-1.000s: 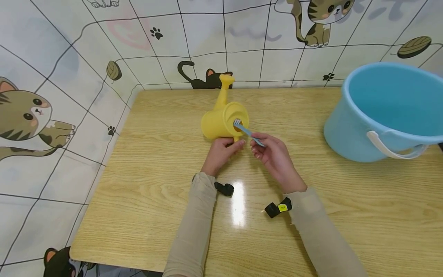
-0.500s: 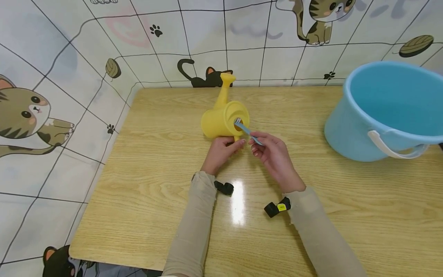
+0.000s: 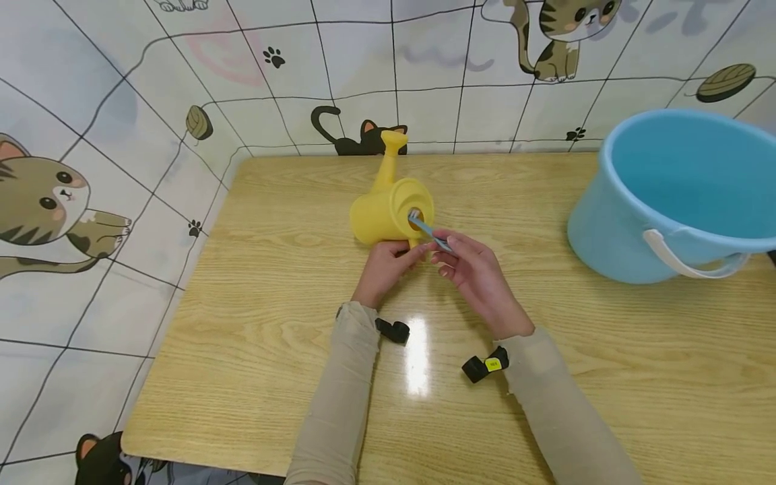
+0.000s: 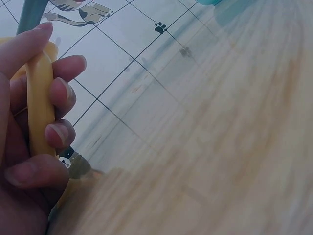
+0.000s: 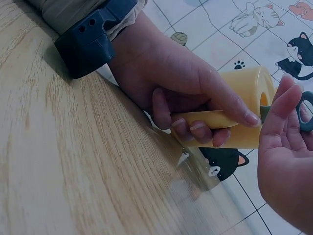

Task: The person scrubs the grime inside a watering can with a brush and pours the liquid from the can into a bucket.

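Note:
A yellow watering can [image 3: 382,217] lies tipped on the table, spout toward the back wall and round top opening turned toward the right. My left hand [image 3: 388,268] grips its handle [image 4: 40,107], with the fingers curled round it in the left wrist view. A slim blue brush [image 3: 428,230] with a whitish head is pinched between the thumb and fingers of my right hand [image 3: 475,273]. The brush head is at the can's opening, partly inside it. In the right wrist view a looped handle end [image 5: 306,111] shows behind the right hand.
A large light-blue bucket [image 3: 582,232] with a white handle stands on the right of the wooden table [image 3: 254,323]. Walls with cat drawings [image 3: 436,60] border the table at the back and left. Each wrist carries a black camera [image 3: 485,366].
The right hand has moved slightly left with the brush, and the brush head sits a little deeper in the opening. The can has shifted slightly left; the left hand keeps its grip.

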A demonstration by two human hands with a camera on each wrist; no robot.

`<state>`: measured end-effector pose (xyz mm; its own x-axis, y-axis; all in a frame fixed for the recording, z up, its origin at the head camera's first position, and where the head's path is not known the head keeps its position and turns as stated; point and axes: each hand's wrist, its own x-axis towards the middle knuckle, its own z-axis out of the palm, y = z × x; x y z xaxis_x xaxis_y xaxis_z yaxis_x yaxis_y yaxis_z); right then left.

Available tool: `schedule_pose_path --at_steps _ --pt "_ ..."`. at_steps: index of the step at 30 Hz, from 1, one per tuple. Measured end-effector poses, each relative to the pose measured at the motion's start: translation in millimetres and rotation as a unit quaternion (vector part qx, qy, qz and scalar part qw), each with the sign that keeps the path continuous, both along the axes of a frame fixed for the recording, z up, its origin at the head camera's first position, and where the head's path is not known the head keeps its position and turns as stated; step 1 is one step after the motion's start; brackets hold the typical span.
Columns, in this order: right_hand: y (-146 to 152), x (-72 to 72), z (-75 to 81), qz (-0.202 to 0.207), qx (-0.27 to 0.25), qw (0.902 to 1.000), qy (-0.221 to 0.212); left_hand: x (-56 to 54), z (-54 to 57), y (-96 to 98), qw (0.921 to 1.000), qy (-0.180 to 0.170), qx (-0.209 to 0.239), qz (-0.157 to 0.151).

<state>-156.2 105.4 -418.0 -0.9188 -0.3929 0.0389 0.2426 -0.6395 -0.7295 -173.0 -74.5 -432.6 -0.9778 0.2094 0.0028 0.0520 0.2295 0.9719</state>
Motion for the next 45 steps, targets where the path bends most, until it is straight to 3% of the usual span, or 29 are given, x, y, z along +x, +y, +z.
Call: schedule_pose_path --at_steps 14,20,28,36,45 --pt "-1 1.2 1.3 -0.003 0.015 0.9999 -0.003 -3.6 -6.2 -0.4 0.9999 -0.004 0.009 -0.008" --pt "0 1.2 1.0 -0.008 0.008 0.9999 -0.002 -11.4 -26.1 0.3 0.9998 0.004 0.020 0.002" --pt "1 0.5 2.0 -0.011 0.003 0.9999 -0.001 -3.5 -5.5 -0.1 0.9999 -0.011 0.003 -0.006" --pt "2 -0.1 0.9 -0.016 0.008 0.9998 -0.012 -13.1 -25.5 -1.9 0.9997 -0.009 -0.021 -0.003" --pt "4 0.0 1.6 -0.017 0.016 0.9997 -0.012 -13.2 -30.4 -1.2 0.9995 0.023 -0.023 0.001"
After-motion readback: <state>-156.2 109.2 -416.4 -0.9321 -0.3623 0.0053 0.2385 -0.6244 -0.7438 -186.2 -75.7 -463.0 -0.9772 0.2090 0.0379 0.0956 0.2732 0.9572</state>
